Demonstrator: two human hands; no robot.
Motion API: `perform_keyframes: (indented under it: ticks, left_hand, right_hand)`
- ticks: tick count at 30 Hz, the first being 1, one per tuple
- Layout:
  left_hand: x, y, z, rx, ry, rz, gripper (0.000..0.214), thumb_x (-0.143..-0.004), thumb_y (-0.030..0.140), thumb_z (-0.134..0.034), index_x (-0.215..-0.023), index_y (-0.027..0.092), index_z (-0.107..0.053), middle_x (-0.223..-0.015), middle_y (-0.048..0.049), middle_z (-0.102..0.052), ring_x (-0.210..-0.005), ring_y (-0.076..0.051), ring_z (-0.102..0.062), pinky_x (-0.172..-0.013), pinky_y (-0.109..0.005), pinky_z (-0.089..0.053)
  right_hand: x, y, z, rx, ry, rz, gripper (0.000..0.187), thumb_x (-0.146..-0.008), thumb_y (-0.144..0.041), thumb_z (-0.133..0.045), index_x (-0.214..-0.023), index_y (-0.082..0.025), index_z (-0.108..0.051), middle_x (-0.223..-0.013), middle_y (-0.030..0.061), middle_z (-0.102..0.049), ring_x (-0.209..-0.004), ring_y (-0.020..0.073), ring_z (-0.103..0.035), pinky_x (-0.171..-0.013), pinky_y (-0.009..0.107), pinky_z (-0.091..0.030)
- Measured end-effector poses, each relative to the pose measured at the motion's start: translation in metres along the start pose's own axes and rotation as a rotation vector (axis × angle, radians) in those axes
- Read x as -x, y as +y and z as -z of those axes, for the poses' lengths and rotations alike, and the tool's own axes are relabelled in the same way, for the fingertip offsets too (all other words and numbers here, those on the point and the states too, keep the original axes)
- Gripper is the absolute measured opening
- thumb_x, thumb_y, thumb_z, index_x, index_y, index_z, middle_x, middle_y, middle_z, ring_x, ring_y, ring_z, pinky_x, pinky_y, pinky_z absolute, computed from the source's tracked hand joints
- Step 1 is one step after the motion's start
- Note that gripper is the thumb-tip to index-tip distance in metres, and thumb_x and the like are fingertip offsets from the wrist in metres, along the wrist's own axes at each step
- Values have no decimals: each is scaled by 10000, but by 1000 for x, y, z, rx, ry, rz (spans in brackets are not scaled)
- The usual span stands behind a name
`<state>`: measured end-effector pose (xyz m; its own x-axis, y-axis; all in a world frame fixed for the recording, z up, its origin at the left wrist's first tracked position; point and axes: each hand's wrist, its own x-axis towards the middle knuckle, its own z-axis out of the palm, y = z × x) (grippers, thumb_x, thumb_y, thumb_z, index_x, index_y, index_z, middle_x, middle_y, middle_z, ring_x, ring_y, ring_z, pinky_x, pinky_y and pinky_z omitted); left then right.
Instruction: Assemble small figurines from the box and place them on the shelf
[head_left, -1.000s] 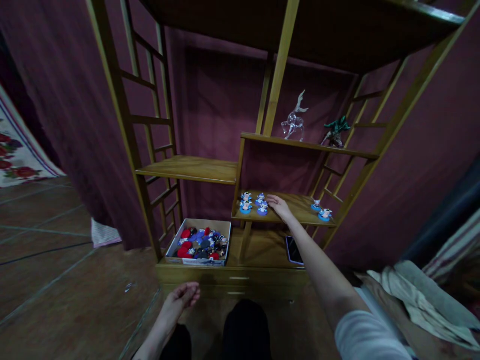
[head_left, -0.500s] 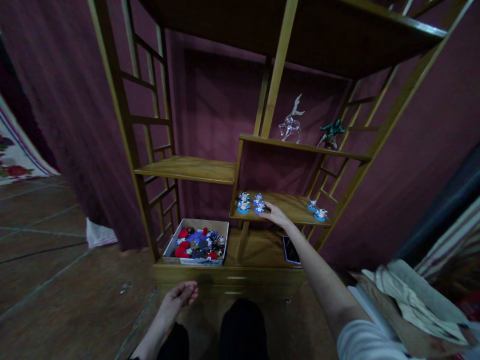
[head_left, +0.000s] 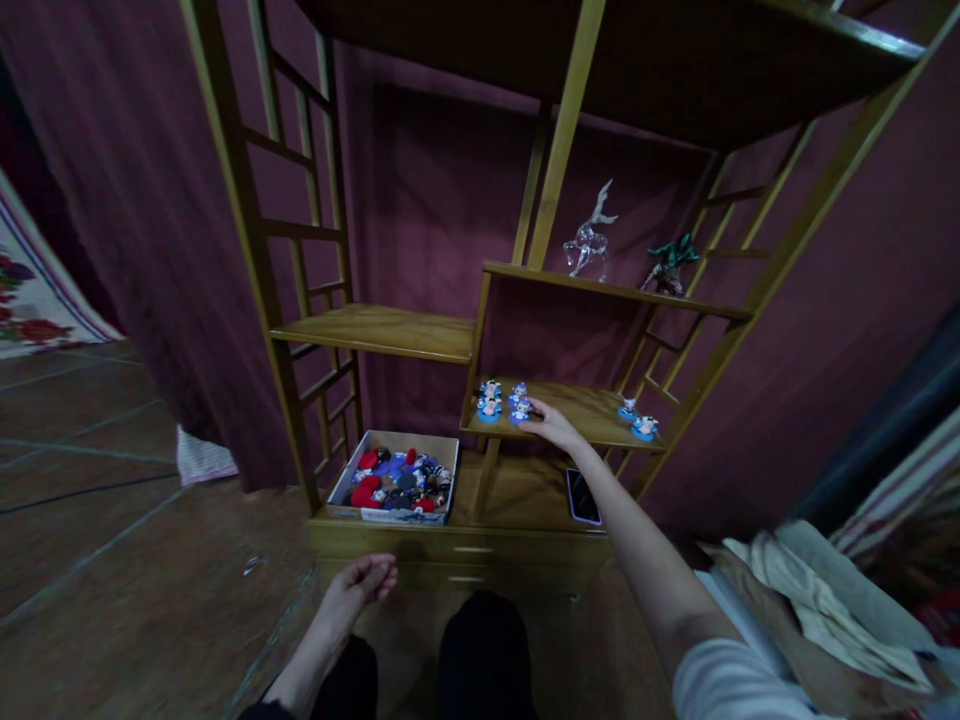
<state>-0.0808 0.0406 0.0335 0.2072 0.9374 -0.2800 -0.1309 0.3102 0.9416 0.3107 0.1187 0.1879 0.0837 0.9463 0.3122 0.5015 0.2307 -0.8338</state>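
Note:
On the small right-hand shelf, my right hand [head_left: 551, 425] has its thumb and fingers at a purple-and-white figurine [head_left: 520, 411], which stands upright on the board. A similar purple figurine [head_left: 518, 391] stands just behind it. To the left are two blue-based figurines, a front one [head_left: 489, 409] and a back one [head_left: 490, 389]. Two more stand at the shelf's right end: a small figurine [head_left: 628, 407] and a larger blue-based figurine [head_left: 644, 428]. My left hand [head_left: 364, 582] hovers before the drawers, fingers curled together, with nothing visible in it.
An open box [head_left: 340, 482] of mixed red, purple and dark figurines sits at lower left. A phone [head_left: 583, 496] lies on the bottom board. Above stand a clear deer ornament [head_left: 589, 245] and a green-and-brown figure [head_left: 670, 265]. Folded cloth [head_left: 832, 590] is at the right.
The view has shifted slightly. My right hand stays at the front purple figurine, and my left hand keeps its curled pose.

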Motion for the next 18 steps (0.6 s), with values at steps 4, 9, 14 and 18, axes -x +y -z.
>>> perform_keyframes:
  ticks: [4, 9, 14, 18]
  left_hand:
    - [-4, -3, 2, 5, -22, 24, 406, -492, 403, -768, -774, 130, -665, -715, -72, -670, -628, -149, -605, -591, -243, -454]
    - [4, 3, 0, 9, -2, -20, 356, -547, 373, -744, -791, 126, -660, -715, -66, -664, -638, -149, -599, -601, -248, -450]
    - [16, 12, 0, 23, 37, -73, 337, -559, 356, -737, -791, 124, -657, -708, -63, -658, -631, -152, -598, -592, -249, -449]
    - [17, 12, 10, 97, 77, -77, 312, -576, 293, -739, -820, 120, -650, -713, -65, -660, -621, -142, -602, -574, -235, -462]
  right_hand:
    - [-2, 3, 0, 20, 13, 14, 623, -584, -233, -730, -1176, -252, -536, -1121, 11, -621, -1090, 221, -535, -1004, 397, -337]
    - [-2, 6, 2, 53, -6, 32, 610, -599, -272, -721, -1179, -241, -532, -1155, 24, -601, -1094, 225, -531, -1002, 394, -342]
    - [4, 1, 2, 65, 7, 18, 614, -638, -349, -693, -1208, -222, -505, -1198, 59, -570, -1109, 229, -518, -1009, 388, -334]
    - [8, -2, 2, 16, 18, 42, 554, -719, -423, -607, -1222, -228, -484, -1218, 63, -552, -1108, 210, -518, -990, 369, -365]
